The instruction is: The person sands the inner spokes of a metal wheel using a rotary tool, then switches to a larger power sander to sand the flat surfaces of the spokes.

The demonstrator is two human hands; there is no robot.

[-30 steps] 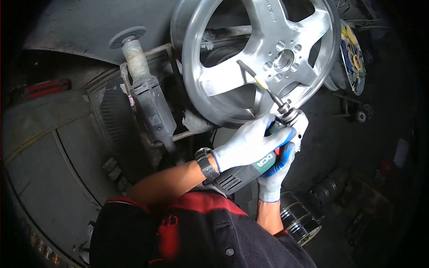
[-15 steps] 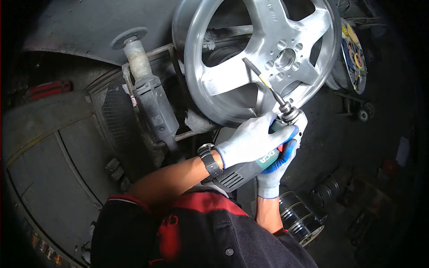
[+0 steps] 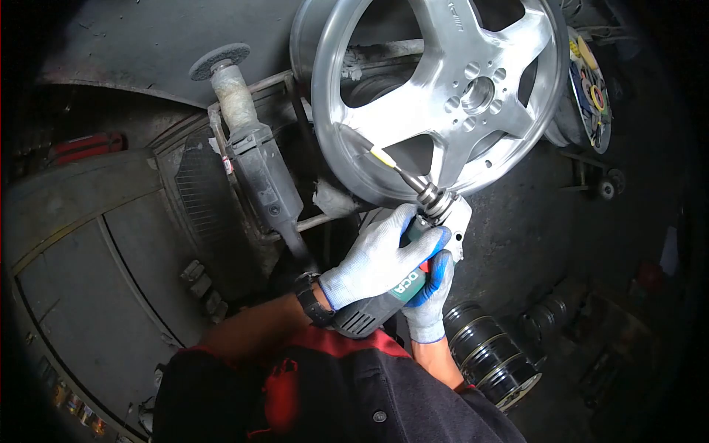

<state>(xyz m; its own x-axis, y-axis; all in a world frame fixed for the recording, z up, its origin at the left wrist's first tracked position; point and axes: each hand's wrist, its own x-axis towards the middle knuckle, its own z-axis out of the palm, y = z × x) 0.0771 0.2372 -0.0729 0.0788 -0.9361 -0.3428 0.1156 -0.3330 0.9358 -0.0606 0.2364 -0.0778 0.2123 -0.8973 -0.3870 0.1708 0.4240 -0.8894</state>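
Observation:
Both my hands wear white gloves with blue palms. My left hand (image 3: 377, 255) is wrapped over the top of a green and grey angle grinder (image 3: 365, 316), with a black watch on that wrist. From below and the right, my right hand (image 3: 432, 299) grips the same grinder near its silver head. A chuck on the head carries a long rod-like bit (image 3: 406, 177) with a yellow band. The bit's dark tip overlaps a shiny five-spoke alloy wheel (image 3: 461, 151), at the lower left where a spoke meets the rim.
To the left, a large dusty power tool (image 3: 260, 173) with a grey disc (image 3: 219, 62) lies on a metal frame. A tray of supplies (image 3: 591, 96) stands right of the wheel. Black banded drums (image 3: 491, 351) sit at the lower right, and a red case (image 3: 87, 148) lies far left.
Both hands have moved left and slightly down with the grinder. The bit's tip has shifted from the spoke near the hub to the rim end of the spoke.

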